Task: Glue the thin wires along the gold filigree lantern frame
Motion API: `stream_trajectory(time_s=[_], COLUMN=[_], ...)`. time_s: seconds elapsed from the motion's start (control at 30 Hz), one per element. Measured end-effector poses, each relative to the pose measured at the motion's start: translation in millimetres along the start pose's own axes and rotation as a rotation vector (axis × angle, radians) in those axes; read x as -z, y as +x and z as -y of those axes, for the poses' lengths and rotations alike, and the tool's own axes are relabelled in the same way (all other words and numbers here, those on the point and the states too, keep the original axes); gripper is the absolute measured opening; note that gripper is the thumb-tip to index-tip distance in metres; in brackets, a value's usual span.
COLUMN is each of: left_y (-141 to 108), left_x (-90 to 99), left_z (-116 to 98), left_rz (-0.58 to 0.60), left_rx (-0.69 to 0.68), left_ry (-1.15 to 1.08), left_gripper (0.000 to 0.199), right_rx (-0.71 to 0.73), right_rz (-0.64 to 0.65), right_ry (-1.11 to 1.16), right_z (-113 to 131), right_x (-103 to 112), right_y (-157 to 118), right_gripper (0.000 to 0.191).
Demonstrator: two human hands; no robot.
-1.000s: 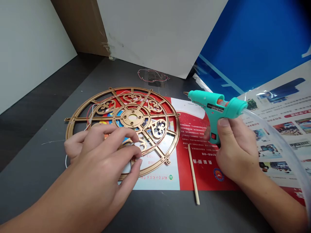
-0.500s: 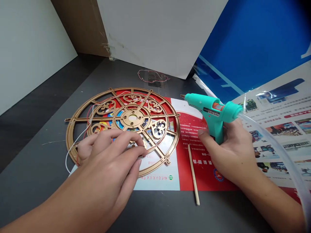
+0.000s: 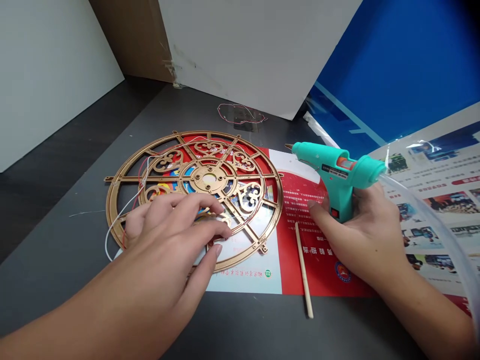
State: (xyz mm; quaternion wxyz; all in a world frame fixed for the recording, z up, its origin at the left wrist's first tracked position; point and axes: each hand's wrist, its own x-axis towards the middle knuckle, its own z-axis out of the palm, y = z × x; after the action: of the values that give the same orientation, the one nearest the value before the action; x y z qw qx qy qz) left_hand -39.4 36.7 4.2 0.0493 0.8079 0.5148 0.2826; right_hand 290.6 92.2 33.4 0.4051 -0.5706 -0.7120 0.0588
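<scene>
A gold openwork wheel [image 3: 273, 220] with spokes and scroll ornaments lies flat, a thin red and white wire [image 3: 127, 204] running along it and looping off its left side. My left hand [image 3: 176, 240] rests over the wheel's near side, fingers bent and the thumb apart from the index finger. Its fingertips are at the inner ring; some are hidden. To the right, my right hand [image 3: 365, 232] is wrapped around the handle of a turquoise glue gun [image 3: 333, 170]. The gun's nozzle points left, held clear of the wheel. A clear glue stick [image 3: 423, 197] curves out of its back.
Under the wheel lies a printed red and white sheet [image 3: 255, 280] on the dark table [image 3: 262, 330]. A thin wooden stick [image 3: 304, 272] lies between my hands. More thin wire [image 3: 240, 114] is coiled behind. White panels [image 3: 240, 50] and a blue panel [image 3: 390, 70] stand around the back.
My left thumb and index finger have parted slightly. The whole view has shifted a little, so things appear slightly further right. My right hand still grips the glue gun.
</scene>
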Motion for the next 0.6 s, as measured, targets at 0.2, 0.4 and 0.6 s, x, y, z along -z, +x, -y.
stream_trajectory(time_s=[0.2,0.4,0.6], left_y=[3.0,8.5,12.7], left_x=[-9.8,-8.7,-2.0], left_z=[-15.1,-17.6,-13.1], left_rz=[-0.103,-0.13,-0.028], left_rx=[-0.086,-0.069,-0.048], left_ry=[0.091,0.007,-0.043], left_gripper=[0.035,0.032,0.031], right_rx=[-0.029,0.0,0.017], right_rz=[-0.007,-0.001,0.004], right_ry=[0.015,0.027,-0.015], right_z=[1.9,2.9,-0.3], right_x=[-1.0,-2.2,0.4], right_y=[-0.6,-0.6,-2.0], right_gripper=[0.03,0.031,0.02])
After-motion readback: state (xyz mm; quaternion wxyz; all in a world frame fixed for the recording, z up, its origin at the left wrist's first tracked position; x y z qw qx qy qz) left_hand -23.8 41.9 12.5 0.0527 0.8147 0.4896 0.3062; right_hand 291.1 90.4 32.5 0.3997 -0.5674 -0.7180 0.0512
